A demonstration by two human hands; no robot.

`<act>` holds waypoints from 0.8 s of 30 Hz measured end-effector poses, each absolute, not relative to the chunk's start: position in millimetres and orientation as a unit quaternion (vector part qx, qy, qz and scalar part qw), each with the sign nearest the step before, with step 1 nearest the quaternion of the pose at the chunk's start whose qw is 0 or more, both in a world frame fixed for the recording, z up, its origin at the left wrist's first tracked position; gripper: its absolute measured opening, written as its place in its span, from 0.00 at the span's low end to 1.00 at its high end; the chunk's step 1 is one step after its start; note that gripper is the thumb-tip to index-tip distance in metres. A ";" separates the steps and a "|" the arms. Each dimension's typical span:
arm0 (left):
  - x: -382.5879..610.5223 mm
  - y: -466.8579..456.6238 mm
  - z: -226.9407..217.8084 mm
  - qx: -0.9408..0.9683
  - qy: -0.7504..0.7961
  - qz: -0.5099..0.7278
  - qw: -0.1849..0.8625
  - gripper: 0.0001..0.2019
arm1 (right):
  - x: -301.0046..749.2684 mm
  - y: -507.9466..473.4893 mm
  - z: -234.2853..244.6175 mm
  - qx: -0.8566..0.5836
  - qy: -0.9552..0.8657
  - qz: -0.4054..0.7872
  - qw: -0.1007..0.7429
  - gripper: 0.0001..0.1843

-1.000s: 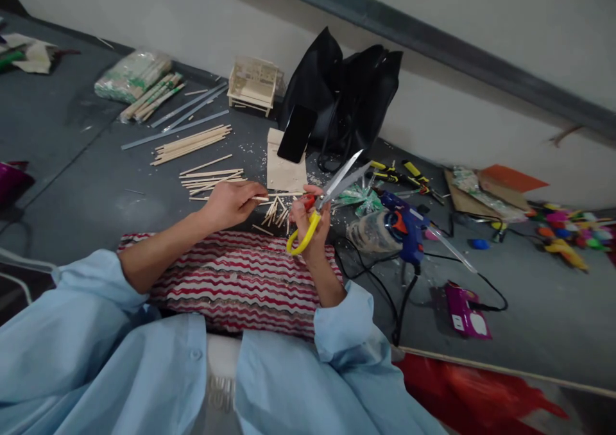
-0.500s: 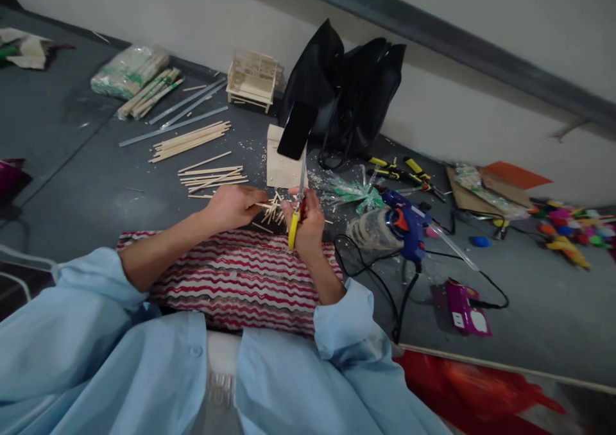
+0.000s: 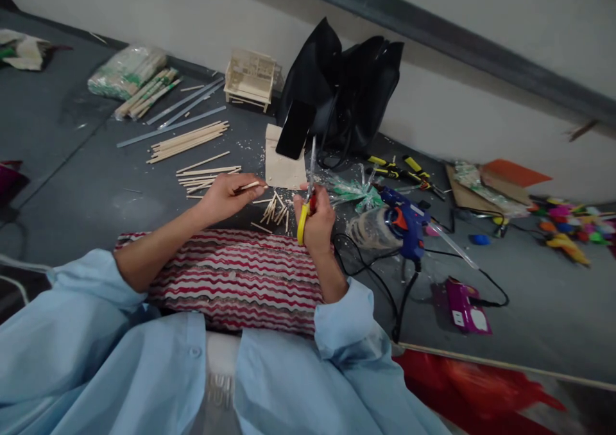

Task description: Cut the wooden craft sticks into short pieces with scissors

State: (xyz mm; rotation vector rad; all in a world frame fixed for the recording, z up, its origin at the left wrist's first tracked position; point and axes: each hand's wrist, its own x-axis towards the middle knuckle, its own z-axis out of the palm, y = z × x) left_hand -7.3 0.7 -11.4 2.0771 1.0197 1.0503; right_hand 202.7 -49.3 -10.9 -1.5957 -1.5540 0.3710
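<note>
My left hand (image 3: 224,199) is closed on a thin wooden stick (image 3: 250,186), whose light end points right past the fingertips. My right hand (image 3: 317,222) grips yellow-handled scissors (image 3: 303,223), blades pointing up and away from me. A gap separates the two hands. Between and below them lies a small pile of short cut sticks (image 3: 274,209). Longer loose sticks (image 3: 209,177) rest beyond my left hand, and a bundle of sticks (image 3: 187,141) lies farther back. A black phone (image 3: 296,129) sits on a beige sheet (image 3: 283,170) beyond the scissors.
A blue glue gun (image 3: 409,223) rests by a clear jar (image 3: 373,228), its cord looping over the table. A black bag (image 3: 341,88) and a small stick-built model bench (image 3: 250,79) stand along the wall. A striped cushion (image 3: 231,281) lies before me. Pliers (image 3: 399,170) lie right.
My hands have moved apart: the left went left and slightly up with its stick, the right shifted right with the scissors. The pile of short sticks is now more exposed.
</note>
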 end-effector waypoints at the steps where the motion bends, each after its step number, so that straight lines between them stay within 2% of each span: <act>1: -7.2 -0.5 -9.5 0.767 0.377 0.411 0.316 0.19 | 203.0 -48.8 -11.1 -0.636 -0.631 0.153 0.416 0.16; 7: -7.5 -6.0 -2.2 0.727 0.368 0.467 0.343 0.19 | 195.9 -52.7 -14.3 -0.607 -0.682 0.209 0.350 0.22; 15: -6.5 -3.8 -3.4 0.731 0.326 0.511 0.312 0.17 | 189.4 -58.5 -7.8 -0.574 -0.747 0.173 0.287 0.27; 24: -6.6 -2.5 -7.7 0.752 0.292 0.522 0.275 0.15 | 189.9 -60.8 -8.0 -0.555 -0.770 0.146 0.279 0.27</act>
